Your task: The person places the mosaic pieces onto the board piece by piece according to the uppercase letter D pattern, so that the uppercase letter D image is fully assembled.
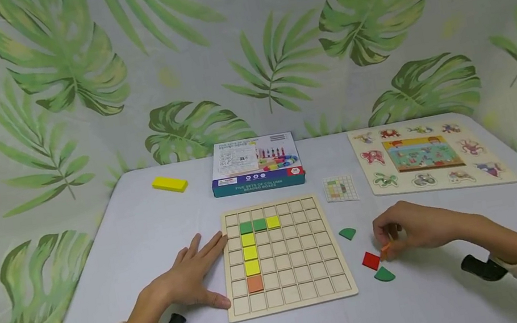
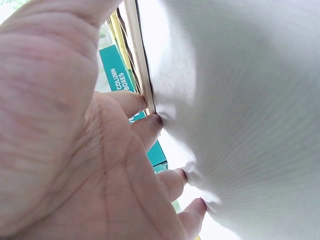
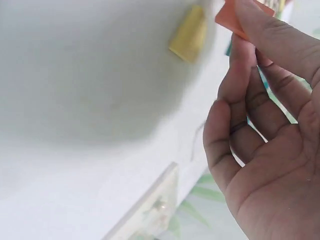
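A wooden grid board (image 1: 306, 283) lies flat on the table, bearing green, yellow and orange square tiles in an upper row and a left column. My left hand (image 1: 190, 277) rests spread at its left edge, fingertips and thumb touching the side. In the left wrist view these fingers (image 2: 145, 131) press down on the cloth beside the board. Right of the board, my right hand (image 1: 412, 226) pinches an orange square tile (image 3: 231, 19) between thumb and fingers. Close by lie a red tile (image 1: 372, 261), a green quarter-round tile (image 1: 384, 275) and another green quarter-round tile (image 1: 348, 233).
A small pattern card (image 1: 340, 189) lies beyond the board. Behind it stands a bead-set box (image 1: 256, 165). An animal peg puzzle (image 1: 429, 186) occupies the back right, and a yellow block (image 1: 169, 184) the back left. A yellow piece (image 3: 189, 36) shows near the right hand.
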Motion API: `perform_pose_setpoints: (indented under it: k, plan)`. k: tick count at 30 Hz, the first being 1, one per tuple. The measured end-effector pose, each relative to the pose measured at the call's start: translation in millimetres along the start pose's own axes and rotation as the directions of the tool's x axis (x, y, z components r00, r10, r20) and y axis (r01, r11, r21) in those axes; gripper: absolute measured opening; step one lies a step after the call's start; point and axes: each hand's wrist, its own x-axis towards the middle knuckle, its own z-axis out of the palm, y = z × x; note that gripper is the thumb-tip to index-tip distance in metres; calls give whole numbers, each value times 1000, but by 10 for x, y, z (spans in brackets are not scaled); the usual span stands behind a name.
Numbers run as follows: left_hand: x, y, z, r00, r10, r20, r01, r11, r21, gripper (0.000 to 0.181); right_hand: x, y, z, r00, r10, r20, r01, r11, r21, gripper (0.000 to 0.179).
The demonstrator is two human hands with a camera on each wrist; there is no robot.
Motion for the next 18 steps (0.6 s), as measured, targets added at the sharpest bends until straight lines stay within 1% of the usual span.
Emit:
perform_pose_setpoints:
  k: [3, 5, 10, 18]
  plan:
    - [-3, 9, -6, 1000, -2, 1, 2, 1000, 3, 126, 51, -60, -37, 1000, 13, -15, -13, 1000, -6, 19]
    - [-3, 9, -6, 1000, -7, 4, 7, 1000, 3, 126, 99, -98, -50, 1000, 2, -17, -2, 1000, -9, 17]
    - [-10, 20, -11, 1000, -13, 8, 13, 1000, -7, 126, 254, -222, -35, 999, -48, -2, 48, 999, 18, 10]
    - [-5, 16, -9, 1000, -8, 6, 8, 1000, -4, 125, 569, -404, 77, 993, -114, 9, 114, 993, 43, 5]
